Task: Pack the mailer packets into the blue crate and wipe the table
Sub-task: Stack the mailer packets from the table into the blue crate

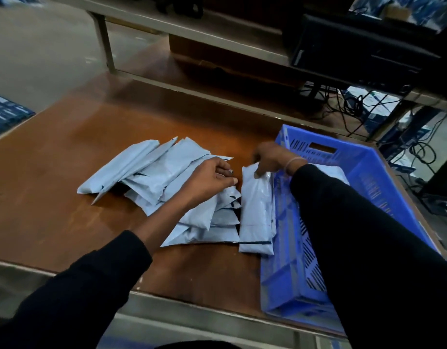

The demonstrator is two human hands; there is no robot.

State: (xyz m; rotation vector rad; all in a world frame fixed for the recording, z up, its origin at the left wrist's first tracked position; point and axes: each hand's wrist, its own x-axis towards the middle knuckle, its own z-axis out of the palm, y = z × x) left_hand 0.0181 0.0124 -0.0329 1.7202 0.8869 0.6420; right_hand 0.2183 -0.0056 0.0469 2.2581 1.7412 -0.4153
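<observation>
Both arms are in long black sleeves, plain dark fabric with no logos or markings I can make out. The left sleeve [86, 280] ends partway up the forearm, so a good stretch of bare forearm shows before the left hand [212, 180]. The right sleeve [368, 235] runs almost to the wrist and looks loose and a bit baggy. Right at its cuff there's a thin pale bracelet [294, 163] around the wrist, just behind the right hand [270, 159]. No rings or watch visible, though it's a bit blurry.
</observation>
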